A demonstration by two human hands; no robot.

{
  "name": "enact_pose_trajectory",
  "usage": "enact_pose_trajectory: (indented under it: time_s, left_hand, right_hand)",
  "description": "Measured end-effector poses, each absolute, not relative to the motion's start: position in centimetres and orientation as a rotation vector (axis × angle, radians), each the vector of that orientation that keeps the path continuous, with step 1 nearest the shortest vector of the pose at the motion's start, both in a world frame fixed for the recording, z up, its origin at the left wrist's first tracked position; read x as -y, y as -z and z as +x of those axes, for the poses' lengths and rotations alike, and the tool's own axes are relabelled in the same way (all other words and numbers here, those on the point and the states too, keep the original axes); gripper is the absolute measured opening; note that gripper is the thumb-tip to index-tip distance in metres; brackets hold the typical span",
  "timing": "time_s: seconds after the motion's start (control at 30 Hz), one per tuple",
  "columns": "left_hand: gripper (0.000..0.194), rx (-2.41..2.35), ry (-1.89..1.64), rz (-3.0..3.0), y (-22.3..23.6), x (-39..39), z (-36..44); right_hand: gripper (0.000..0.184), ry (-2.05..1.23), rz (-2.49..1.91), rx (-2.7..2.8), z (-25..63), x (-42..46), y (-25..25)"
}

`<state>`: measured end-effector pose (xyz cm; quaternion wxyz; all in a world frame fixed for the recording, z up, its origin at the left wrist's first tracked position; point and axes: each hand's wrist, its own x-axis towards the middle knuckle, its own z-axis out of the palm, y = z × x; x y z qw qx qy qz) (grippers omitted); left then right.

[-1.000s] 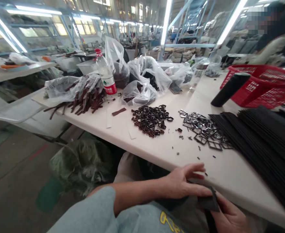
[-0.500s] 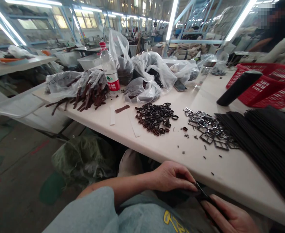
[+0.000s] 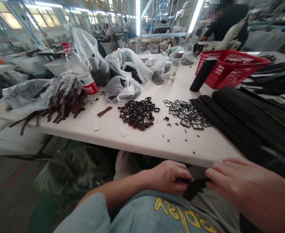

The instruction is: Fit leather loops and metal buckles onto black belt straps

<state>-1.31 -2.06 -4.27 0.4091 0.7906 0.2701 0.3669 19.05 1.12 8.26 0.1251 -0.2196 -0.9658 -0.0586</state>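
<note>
Above my lap, just off the table's near edge, my left hand (image 3: 173, 176) is closed round a dark strap (image 3: 192, 190). A short flat end of the strap hangs out beyond the thumb. My right hand (image 3: 246, 189) is close by on the right, slightly blurred, with its fingers curled at the strap's other side. How firmly the right fingertips pinch it is partly hidden. On the table beyond lie a heap of small dark loops (image 3: 137, 113) and a pile of metal buckles (image 3: 185, 113). A thick stack of black straps (image 3: 249, 119) lies to the right.
A red basket (image 3: 230, 72) and a black roll (image 3: 203, 75) stand at the back right. Plastic bags (image 3: 129, 68), a bottle (image 3: 80, 72) and a glass jar (image 3: 175, 66) line the back. Brown strips (image 3: 64, 100) lie left. Another person (image 3: 230, 24) is beyond the table.
The view has swung to the right. My right hand has risen and moved away from my left hand, now level with the table edge. My left hand still grips the strap.
</note>
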Motion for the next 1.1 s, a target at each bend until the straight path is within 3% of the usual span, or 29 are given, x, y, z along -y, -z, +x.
enact_pose_trajectory:
  time_s: [0.1,0.2,0.27,0.37,0.47,0.53,0.77,0.97,1.1]
  left_hand:
    - [0.015,-0.785,-1.031,1.714,4.1,1.3,-0.5]
    - [0.019,-0.878,-1.116,1.267,3.8,0.7,0.1]
    - [0.020,-0.896,-1.117,1.059,3.5,0.5,0.3]
    - [0.020,-0.883,-1.110,0.923,3.0,0.5,0.6]
    - [0.025,-0.872,-1.103,0.887,3.0,0.6,1.1]
    - [0.030,-0.878,-1.104,0.891,3.2,0.7,1.5]
    - [0.040,-0.940,-1.118,0.896,3.6,1.1,2.5]
    - [0.037,-0.958,-1.089,0.821,4.5,1.5,3.6]
    - [0.036,-0.966,-1.103,0.838,4.4,1.5,4.0]
  right_hand:
    - [0.034,0.377,-0.469,2.730,18.3,-2.6,-9.1]
    - [0.020,0.317,-0.749,2.464,19.3,-3.6,-7.9]
    - [0.019,0.050,-0.968,2.361,20.4,-3.6,-5.9]
    - [0.022,-0.608,-1.133,2.326,21.2,-3.0,-2.5]
    - [0.036,-1.222,-1.110,2.097,20.2,-2.3,0.6]
    - [0.045,-1.425,-1.076,1.855,19.0,-1.8,2.0]
    - [0.064,-1.561,-0.997,1.332,16.8,-0.1,4.1]
    - [0.049,-1.581,-0.993,0.984,15.9,0.6,4.6]
    - [0.050,-1.472,-1.080,0.982,15.4,0.5,4.7]
